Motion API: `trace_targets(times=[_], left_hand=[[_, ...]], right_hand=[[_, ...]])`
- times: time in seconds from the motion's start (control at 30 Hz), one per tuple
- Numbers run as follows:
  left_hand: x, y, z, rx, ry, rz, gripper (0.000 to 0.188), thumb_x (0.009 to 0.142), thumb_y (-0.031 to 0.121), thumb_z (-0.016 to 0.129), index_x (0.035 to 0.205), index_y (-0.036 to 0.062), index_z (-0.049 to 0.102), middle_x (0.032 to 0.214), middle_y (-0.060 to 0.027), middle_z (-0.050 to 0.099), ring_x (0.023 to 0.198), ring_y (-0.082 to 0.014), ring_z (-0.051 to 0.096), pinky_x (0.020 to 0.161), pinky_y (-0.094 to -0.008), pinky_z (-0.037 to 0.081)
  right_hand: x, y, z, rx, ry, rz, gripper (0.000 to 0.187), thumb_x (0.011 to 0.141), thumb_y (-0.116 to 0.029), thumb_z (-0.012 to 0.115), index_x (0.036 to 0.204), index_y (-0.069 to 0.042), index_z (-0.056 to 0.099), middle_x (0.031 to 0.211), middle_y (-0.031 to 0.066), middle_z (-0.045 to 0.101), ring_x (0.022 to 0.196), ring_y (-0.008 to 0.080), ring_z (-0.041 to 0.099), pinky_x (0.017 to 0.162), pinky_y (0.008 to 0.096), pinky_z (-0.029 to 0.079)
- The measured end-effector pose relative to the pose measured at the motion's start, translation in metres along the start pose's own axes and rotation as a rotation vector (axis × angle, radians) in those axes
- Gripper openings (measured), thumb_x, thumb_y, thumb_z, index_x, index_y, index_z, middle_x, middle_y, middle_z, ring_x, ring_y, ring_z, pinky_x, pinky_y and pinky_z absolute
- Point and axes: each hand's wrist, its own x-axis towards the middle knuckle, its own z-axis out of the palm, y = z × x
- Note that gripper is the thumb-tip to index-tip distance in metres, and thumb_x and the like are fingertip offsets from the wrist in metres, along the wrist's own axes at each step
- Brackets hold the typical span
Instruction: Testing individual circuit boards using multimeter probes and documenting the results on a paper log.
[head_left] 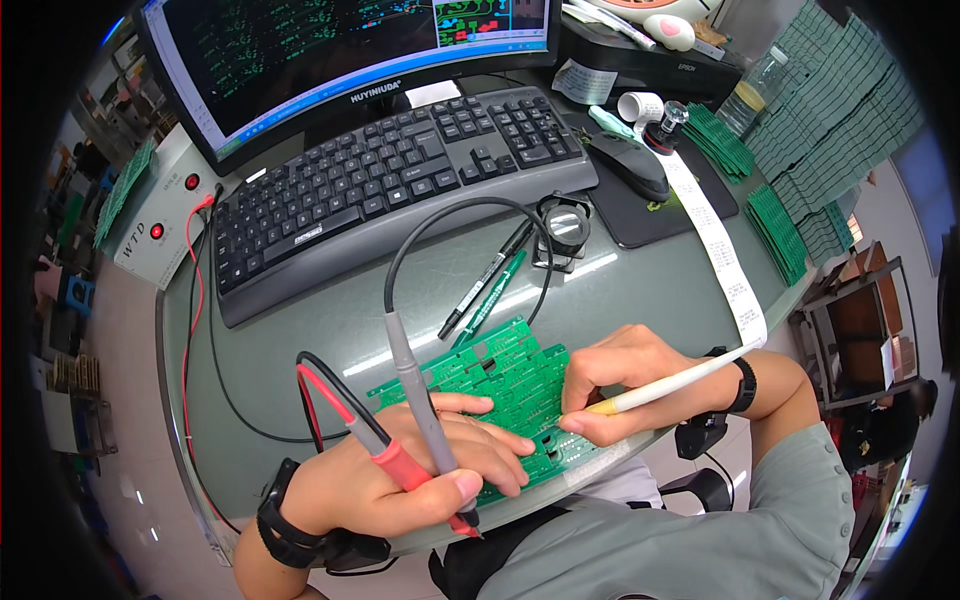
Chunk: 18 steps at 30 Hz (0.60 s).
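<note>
A green printed circuit board (520, 375) lies near the front edge of the desk. My left hand (425, 480) rests on its left part, fingers spread over the surface, while a red test probe (405, 465) and a grey test probe (412, 380) are held at the thumb. Both probes point down toward me, off the board. On the board's right side, my right hand (625, 385) grips a white pen-shaped tool (675, 384) with a yellowish front end. Its tip is hidden by the fingers.
Behind the board lie a black marker (485, 280), a green pen (492, 300) and a small magnifier (566, 228). A keyboard (400, 185), monitor (350, 50) and mouse (628, 165) stand farther back. A paper strip (715, 240) runs down the right side, near stacked green boards (776, 235). Probe leads reach a white box (165, 215).
</note>
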Motion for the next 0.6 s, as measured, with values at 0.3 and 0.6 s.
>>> trace_targets(times=[0.3, 0.6], left_hand=[[0.0005, -0.0005, 0.0002, 0.010, 0.005, 0.005, 0.044, 0.096, 0.028, 0.034, 0.102, 0.0049, 0.070, 0.111, -0.0089, 0.070, 0.123, -0.0266, 0.058, 0.112, -0.0413, 0.027], [-0.0004, -0.0007, 0.0000, 0.017, 0.011, 0.014, 0.041, 0.096, 0.024, 0.036, 0.102, 0.0034, 0.070, 0.109, -0.0094, 0.071, 0.122, -0.0271, 0.059, 0.111, -0.0412, 0.028]], right_hand=[[-0.0010, 0.0021, 0.0014, 0.017, 0.004, -0.015, 0.018, 0.086, -0.015, 0.068, 0.080, -0.004, 0.054, 0.069, 0.0057, 0.059, 0.059, 0.0193, 0.061, 0.053, 0.0306, 0.046], [0.0018, -0.0002, -0.0001, 0.004, -0.019, 0.002, 0.018, 0.084, -0.013, 0.067, 0.080, -0.005, 0.051, 0.066, 0.0060, 0.059, 0.057, 0.0221, 0.059, 0.052, 0.0327, 0.046]])
